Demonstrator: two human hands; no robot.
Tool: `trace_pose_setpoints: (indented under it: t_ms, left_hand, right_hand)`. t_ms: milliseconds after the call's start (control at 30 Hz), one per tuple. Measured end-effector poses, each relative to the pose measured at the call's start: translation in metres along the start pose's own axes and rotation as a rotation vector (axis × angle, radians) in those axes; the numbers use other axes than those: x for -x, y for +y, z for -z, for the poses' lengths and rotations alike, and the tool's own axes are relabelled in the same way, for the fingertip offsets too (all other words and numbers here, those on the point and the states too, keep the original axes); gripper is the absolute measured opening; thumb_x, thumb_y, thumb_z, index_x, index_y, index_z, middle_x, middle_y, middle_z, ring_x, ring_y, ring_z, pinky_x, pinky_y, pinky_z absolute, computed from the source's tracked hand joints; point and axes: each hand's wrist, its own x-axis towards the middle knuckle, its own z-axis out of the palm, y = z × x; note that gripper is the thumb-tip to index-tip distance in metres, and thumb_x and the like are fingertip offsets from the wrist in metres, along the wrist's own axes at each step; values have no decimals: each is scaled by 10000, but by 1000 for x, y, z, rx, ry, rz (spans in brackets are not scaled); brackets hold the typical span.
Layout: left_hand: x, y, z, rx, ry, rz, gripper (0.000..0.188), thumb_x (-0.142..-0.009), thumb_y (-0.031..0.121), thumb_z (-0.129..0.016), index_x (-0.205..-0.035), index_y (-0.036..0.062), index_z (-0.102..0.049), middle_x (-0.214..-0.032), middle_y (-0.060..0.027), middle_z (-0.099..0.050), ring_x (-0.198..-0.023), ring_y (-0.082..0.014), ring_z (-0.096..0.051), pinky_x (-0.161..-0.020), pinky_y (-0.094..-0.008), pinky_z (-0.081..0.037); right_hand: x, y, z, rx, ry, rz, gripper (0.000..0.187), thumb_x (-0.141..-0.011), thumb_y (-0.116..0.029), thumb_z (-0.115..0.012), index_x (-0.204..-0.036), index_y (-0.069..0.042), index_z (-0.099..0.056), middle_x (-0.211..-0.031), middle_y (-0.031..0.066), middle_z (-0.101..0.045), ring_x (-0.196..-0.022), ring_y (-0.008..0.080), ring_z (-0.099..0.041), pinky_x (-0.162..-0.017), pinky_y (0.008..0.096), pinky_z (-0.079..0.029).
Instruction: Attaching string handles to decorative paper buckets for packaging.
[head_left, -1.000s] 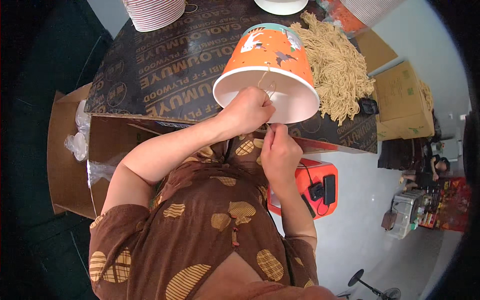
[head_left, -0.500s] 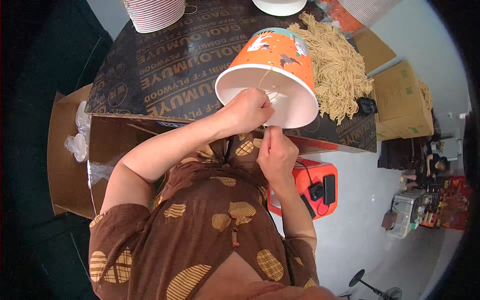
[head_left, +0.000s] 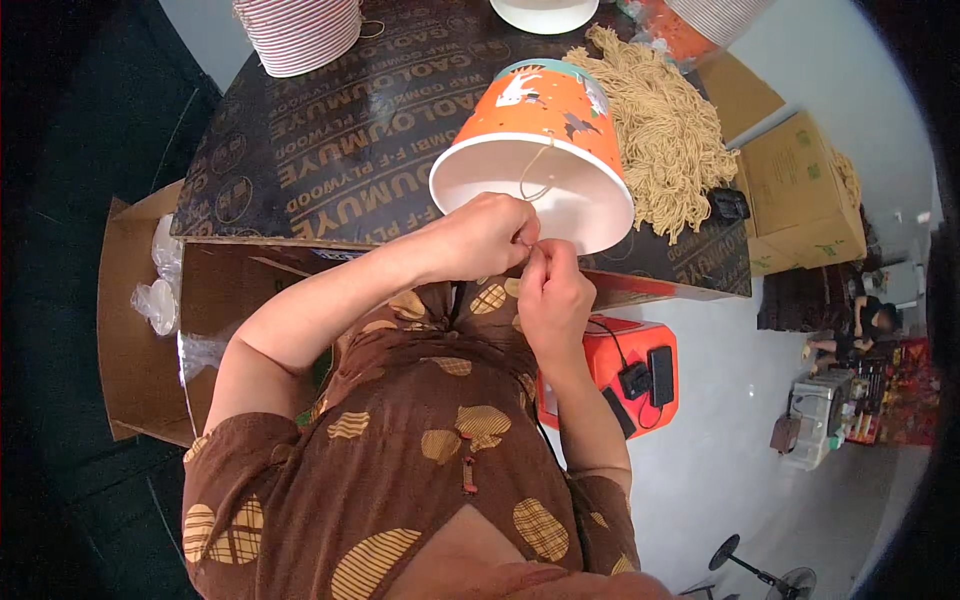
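Observation:
An orange paper bucket (head_left: 545, 105) with animal pictures and a teal band lies tipped on the table, its white mouth facing me. A thin tan cord (head_left: 537, 190) hangs from the upper side of its rim and loops inside the mouth. At the near lower rim, my left hand (head_left: 485, 235) is closed, with fingertips pinched on the cord. My right hand (head_left: 555, 295) is also closed, thumb and finger pinching at the same spot, fingertips meeting the left's. The bit of cord between them is mostly hidden by my fingers.
A heap of tan cords (head_left: 660, 130) lies right of the bucket on the dark plywood table (head_left: 330, 130). Striped stacked buckets (head_left: 300, 35) stand far left. An open carton (head_left: 135, 350) is at left, and an orange stool (head_left: 640, 360) with black devices at right.
My hands have come together at the bucket's near rim, the left moving slightly down and the right slightly up. The view has shifted a little.

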Motion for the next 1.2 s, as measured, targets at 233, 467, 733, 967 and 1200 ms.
trace_pose_setpoints:
  t_ms: [233,467,733,967,1200]
  left_hand:
    - [2,-7,-14,-137,160,-162,64,-765,6,-599,-757,-57,-605,-777,-247,-635,-781,-417,-638,-685,-464,-506]
    - [6,-8,-18,-122,223,-230,62,-773,3,-593,-746,-53,-600,-762,-243,-625,-761,-430,-628,-668,-462,-506]
    - [14,-13,-18,-75,249,-251,35,-781,-15,-569,-776,-48,-583,-741,-231,-610,-744,-415,-633,-638,-460,-501]
    - [14,-7,-14,35,219,-207,64,-797,-27,-553,-741,-45,-580,-733,-225,-623,-727,-380,-649,-630,-443,-503]
    - [11,-7,-11,37,216,-95,65,-799,14,-575,-771,-31,-613,-755,-221,-635,-746,-377,-648,-668,-428,-504]
  right_hand:
    - [-5,-2,2,-109,-31,-122,67,-886,-89,-596,-888,-28,-567,-696,186,-639,-628,387,-644,-548,462,-495]
    - [-10,-11,18,-111,78,26,74,-890,-32,-564,-953,5,-574,-818,199,-646,-708,364,-653,-601,414,-511]
    - [-18,-26,20,-687,-251,-415,232,-970,-54,-492,-1148,68,-577,-835,68,-615,-592,70,-555,-409,213,-461]
    - [-21,-22,17,-799,-347,-506,264,-965,-42,-483,-1199,64,-546,-733,54,-579,-525,83,-534,-401,230,-439]
    - [-10,-16,7,-482,-32,-237,248,-909,22,-502,-1150,57,-546,-814,82,-585,-520,122,-538,-474,255,-465]
